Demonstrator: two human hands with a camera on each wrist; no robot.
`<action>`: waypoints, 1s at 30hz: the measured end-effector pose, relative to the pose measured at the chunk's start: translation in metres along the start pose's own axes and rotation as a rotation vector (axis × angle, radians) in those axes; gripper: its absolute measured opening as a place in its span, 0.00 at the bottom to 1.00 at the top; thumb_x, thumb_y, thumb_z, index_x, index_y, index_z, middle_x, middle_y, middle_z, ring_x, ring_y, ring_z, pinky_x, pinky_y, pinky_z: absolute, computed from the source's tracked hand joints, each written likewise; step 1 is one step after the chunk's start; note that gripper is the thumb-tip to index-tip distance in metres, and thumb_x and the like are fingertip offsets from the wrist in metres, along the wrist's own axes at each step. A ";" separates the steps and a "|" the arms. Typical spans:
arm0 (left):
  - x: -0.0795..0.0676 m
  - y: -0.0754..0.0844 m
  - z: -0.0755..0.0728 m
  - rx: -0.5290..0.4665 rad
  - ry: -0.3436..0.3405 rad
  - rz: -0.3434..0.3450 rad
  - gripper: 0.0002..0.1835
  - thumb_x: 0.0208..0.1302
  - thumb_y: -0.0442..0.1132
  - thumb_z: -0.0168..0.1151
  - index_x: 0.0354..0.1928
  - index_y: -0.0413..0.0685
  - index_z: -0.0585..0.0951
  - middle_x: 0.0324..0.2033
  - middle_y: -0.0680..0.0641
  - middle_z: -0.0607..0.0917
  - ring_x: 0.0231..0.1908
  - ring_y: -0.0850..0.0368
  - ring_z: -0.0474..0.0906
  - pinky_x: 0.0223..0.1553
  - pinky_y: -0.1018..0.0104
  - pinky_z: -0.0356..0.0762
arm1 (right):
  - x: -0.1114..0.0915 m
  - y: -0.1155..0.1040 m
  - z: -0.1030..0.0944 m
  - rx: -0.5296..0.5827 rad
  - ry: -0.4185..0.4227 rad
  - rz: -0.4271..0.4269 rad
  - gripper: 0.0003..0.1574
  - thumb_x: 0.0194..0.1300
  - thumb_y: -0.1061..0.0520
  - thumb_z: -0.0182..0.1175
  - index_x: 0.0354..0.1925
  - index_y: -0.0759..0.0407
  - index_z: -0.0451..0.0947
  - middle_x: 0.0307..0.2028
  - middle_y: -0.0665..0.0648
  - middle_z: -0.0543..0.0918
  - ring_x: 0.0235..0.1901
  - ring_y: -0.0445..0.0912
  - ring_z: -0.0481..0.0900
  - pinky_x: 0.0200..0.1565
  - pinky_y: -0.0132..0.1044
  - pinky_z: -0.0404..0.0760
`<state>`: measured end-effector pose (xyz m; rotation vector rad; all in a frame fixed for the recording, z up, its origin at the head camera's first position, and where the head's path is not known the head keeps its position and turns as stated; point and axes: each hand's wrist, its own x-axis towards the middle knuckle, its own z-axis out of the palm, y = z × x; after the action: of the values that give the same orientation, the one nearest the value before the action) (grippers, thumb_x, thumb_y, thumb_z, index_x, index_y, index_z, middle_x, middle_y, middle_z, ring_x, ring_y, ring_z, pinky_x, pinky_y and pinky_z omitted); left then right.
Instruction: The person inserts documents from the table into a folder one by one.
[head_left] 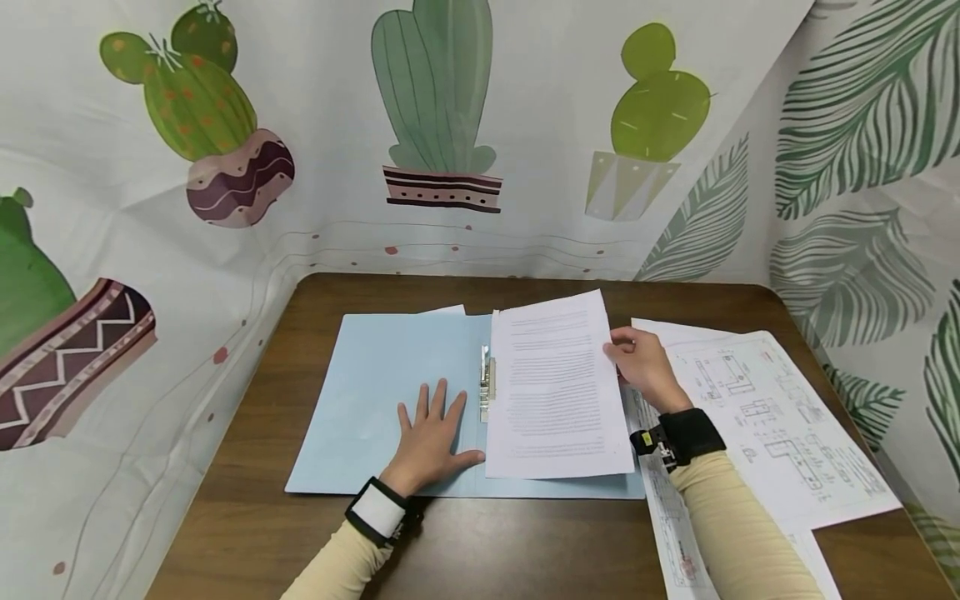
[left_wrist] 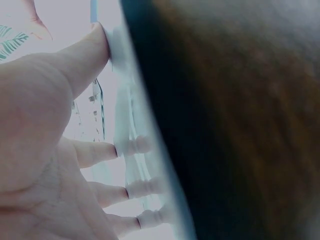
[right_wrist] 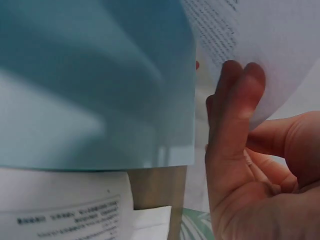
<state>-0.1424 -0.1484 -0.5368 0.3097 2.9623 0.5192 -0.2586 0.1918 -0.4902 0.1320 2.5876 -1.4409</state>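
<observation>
Paper (head_left: 551, 392) printed with text is over the right half of the blue folder (head_left: 367, 400), just beside the metal clip (head_left: 484, 392). My right hand (head_left: 647, 367) pinches the paper's right edge; my left hand (head_left: 430, 442) rests on the folder, fingers spread. Drawings (head_left: 780, 417) lie on the table (head_left: 525, 550) to the right.

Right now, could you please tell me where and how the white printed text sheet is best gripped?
The white printed text sheet is probably best pinched by its right edge, coming from the right: that thin edge is lifted, while the left lies beside the shiny metal clip.
</observation>
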 end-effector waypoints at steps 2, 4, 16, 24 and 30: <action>0.000 0.000 0.000 0.001 0.001 0.001 0.55 0.53 0.67 0.74 0.76 0.42 0.67 0.77 0.30 0.56 0.76 0.24 0.44 0.64 0.17 0.39 | 0.000 0.002 0.002 0.020 -0.001 -0.002 0.24 0.79 0.56 0.55 0.67 0.63 0.72 0.49 0.66 0.85 0.38 0.52 0.84 0.35 0.39 0.83; 0.000 -0.001 0.001 0.003 0.002 0.003 0.55 0.53 0.67 0.74 0.76 0.42 0.67 0.77 0.30 0.56 0.76 0.24 0.44 0.64 0.17 0.40 | 0.000 0.003 0.003 0.026 0.001 -0.005 0.24 0.79 0.57 0.55 0.67 0.63 0.73 0.49 0.66 0.85 0.38 0.51 0.84 0.35 0.39 0.83; 0.000 -0.001 0.001 0.001 0.021 0.014 0.55 0.53 0.67 0.75 0.75 0.41 0.68 0.77 0.30 0.57 0.76 0.23 0.44 0.64 0.17 0.40 | 0.002 0.006 0.006 0.013 0.006 -0.019 0.24 0.79 0.56 0.54 0.67 0.64 0.72 0.46 0.66 0.85 0.37 0.52 0.83 0.37 0.46 0.84; 0.000 -0.001 0.002 0.006 0.014 0.008 0.55 0.53 0.67 0.74 0.76 0.42 0.67 0.77 0.30 0.56 0.76 0.24 0.44 0.64 0.17 0.40 | 0.005 0.013 0.011 -0.100 -0.003 -0.036 0.23 0.78 0.54 0.55 0.65 0.63 0.74 0.48 0.65 0.87 0.35 0.51 0.84 0.30 0.38 0.83; 0.000 -0.001 0.003 0.004 0.019 0.009 0.55 0.53 0.67 0.74 0.76 0.42 0.67 0.77 0.30 0.56 0.76 0.24 0.44 0.64 0.17 0.40 | 0.007 0.019 0.012 -0.188 -0.004 -0.059 0.21 0.78 0.55 0.55 0.63 0.64 0.74 0.44 0.65 0.87 0.31 0.50 0.82 0.28 0.38 0.78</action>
<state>-0.1425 -0.1484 -0.5398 0.3211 2.9818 0.5195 -0.2615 0.1918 -0.5132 0.0283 2.7277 -1.2052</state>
